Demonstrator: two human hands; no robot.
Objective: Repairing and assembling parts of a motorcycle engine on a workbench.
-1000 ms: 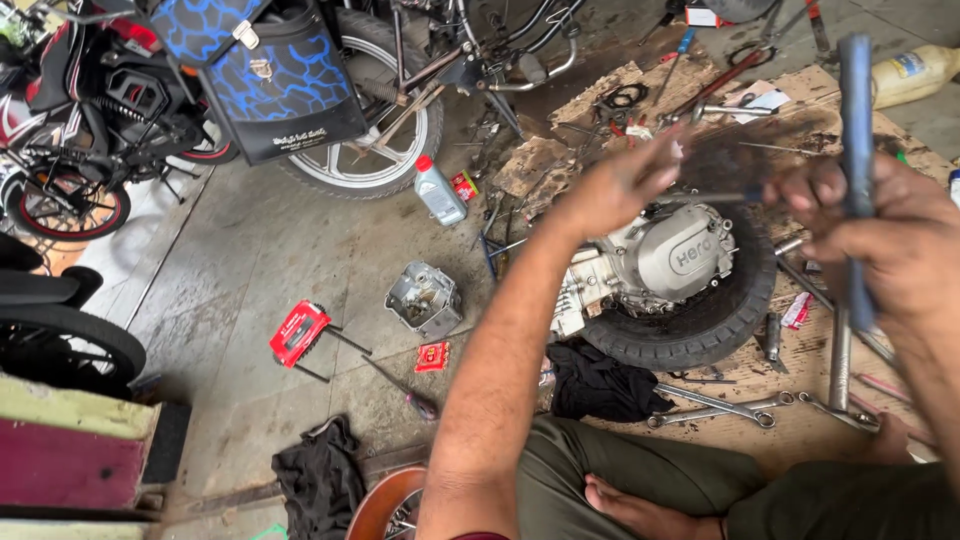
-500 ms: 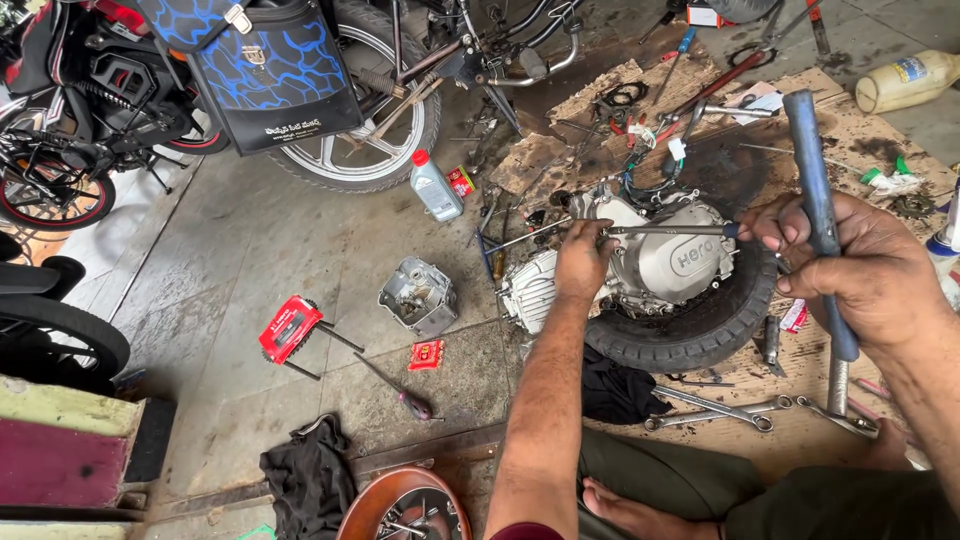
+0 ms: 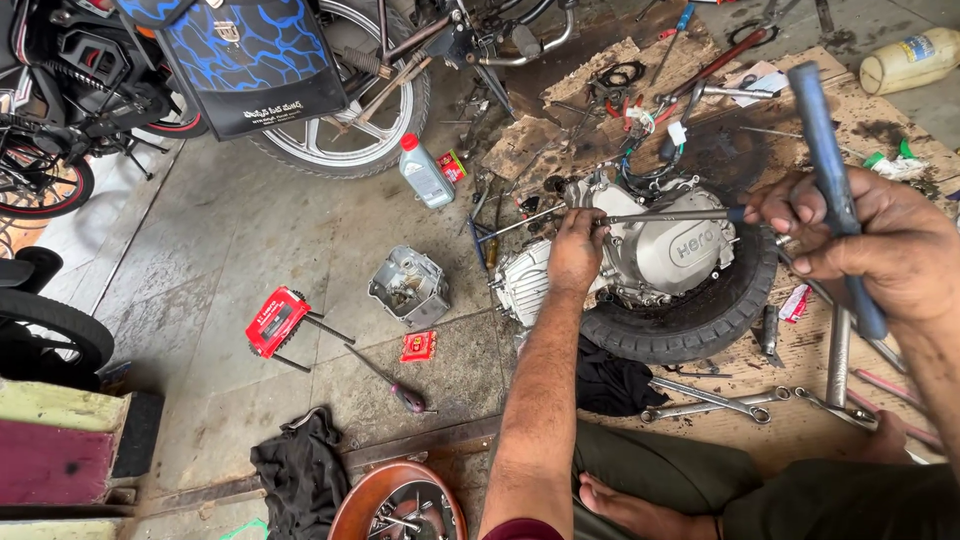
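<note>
Closest, the right hand point(image 3: 880, 245) is clenched round a blue-handled tool point(image 3: 835, 190) held upright. Further out, the left hand point(image 3: 577, 250) grips a thin metal rod point(image 3: 665, 215) lying across the silver engine point(image 3: 640, 255), which sits inside a black tyre point(image 3: 700, 320). Beyond stand a grey bottle point(image 3: 424, 172) and a motorcycle wheel point(image 3: 345, 120).

Grey oil bottle point(image 3: 424, 172), red tool holder point(image 3: 275, 320)

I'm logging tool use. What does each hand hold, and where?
Right hand: blue T-handle tool, gripped mid-handle. Left hand grips the tool's long shaft near its tip at the engine.
</note>
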